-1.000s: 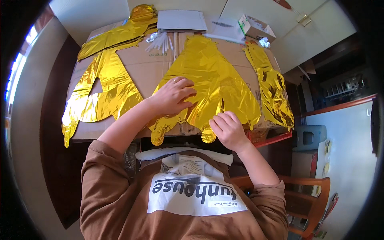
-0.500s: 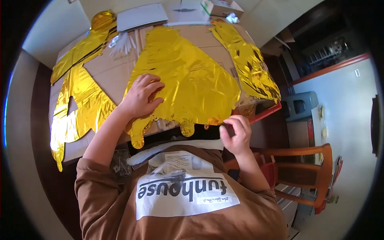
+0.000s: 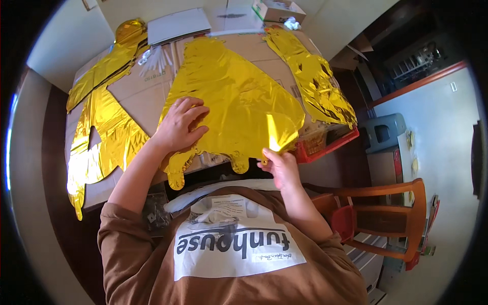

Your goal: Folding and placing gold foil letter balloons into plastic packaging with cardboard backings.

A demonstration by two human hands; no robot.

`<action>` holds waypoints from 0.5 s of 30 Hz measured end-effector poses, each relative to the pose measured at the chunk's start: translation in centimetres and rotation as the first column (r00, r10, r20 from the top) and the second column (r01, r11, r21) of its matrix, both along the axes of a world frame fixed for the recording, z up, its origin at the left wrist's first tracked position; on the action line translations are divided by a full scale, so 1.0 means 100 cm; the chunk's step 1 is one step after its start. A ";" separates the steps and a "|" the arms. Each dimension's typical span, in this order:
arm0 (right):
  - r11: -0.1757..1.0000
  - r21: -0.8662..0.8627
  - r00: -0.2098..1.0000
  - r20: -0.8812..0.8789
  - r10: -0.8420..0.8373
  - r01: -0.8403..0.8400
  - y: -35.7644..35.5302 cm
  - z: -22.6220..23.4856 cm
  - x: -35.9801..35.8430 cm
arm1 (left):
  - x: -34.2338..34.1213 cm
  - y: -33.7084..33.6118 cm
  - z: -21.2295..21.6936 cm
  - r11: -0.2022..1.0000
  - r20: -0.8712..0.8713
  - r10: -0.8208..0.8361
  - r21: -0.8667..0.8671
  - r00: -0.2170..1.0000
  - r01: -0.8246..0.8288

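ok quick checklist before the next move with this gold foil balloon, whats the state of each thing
1. Left hand flat on the gold foil balloon, pinning it: ok.
2. Right hand grips the balloon's near right corner, lifted and folded up: ok.
3. Balloon fully on the cardboard sheet: not ok, its near edge hangs over the front.
4. Clear of the foil balloon on the right: ok, a gap shows.
5. Foil free of tears: cannot tell.
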State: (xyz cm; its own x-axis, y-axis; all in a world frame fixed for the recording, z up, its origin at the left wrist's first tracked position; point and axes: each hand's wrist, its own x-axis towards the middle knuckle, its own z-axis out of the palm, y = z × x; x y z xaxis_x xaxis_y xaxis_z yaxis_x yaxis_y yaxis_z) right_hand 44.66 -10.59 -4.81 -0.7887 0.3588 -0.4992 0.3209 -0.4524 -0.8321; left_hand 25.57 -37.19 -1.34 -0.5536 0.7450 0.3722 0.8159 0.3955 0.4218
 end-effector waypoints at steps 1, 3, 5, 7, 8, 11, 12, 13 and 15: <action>0.997 0.071 1.000 0.003 0.016 -0.016 0.002 0.002 0.001 | 0.000 0.001 0.002 1.000 0.014 -0.012 0.007 1.000 0.012; 0.984 0.173 0.999 0.016 0.038 -0.040 0.010 0.006 0.003 | 0.000 -0.002 0.002 0.999 0.056 -0.020 0.048 0.998 0.018; 0.982 0.185 0.999 0.024 0.040 -0.044 0.015 0.012 0.003 | -0.002 -0.006 -0.002 0.996 0.076 0.014 0.089 0.997 -0.021; 0.975 0.213 0.997 -0.005 0.071 -0.069 0.019 0.014 0.005 | -0.004 -0.009 0.000 0.992 0.118 0.049 0.113 0.992 -0.062; 0.967 0.238 0.995 -0.015 0.100 -0.093 0.021 0.014 0.007 | -0.003 -0.009 0.002 0.989 0.151 0.070 0.116 0.986 -0.088; 0.955 0.263 0.990 0.002 0.139 -0.135 0.024 0.018 0.012 | -0.003 -0.010 0.007 0.988 0.146 0.096 0.103 0.985 -0.112; 0.954 0.260 0.989 0.015 0.147 -0.145 0.025 0.019 0.013 | -0.002 -0.011 0.008 0.989 0.127 0.101 0.092 0.987 -0.113; 0.953 0.257 0.987 0.015 0.159 -0.158 0.027 0.020 0.013 | 0.000 -0.010 0.008 0.991 0.092 0.098 0.081 0.991 -0.105; 0.947 0.279 0.986 0.008 0.166 -0.162 0.028 0.020 0.011 | 0.003 -0.006 0.010 0.995 0.020 0.087 0.055 0.996 -0.088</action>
State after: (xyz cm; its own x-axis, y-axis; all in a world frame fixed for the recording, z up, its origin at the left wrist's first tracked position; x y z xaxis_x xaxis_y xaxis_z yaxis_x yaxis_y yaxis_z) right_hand 45.72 -7.84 -2.78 -0.8551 0.3462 -0.3859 0.3576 -0.1450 -0.9225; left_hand 25.86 -37.82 -0.38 -0.6225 0.6715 0.4020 0.7715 0.4404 0.4592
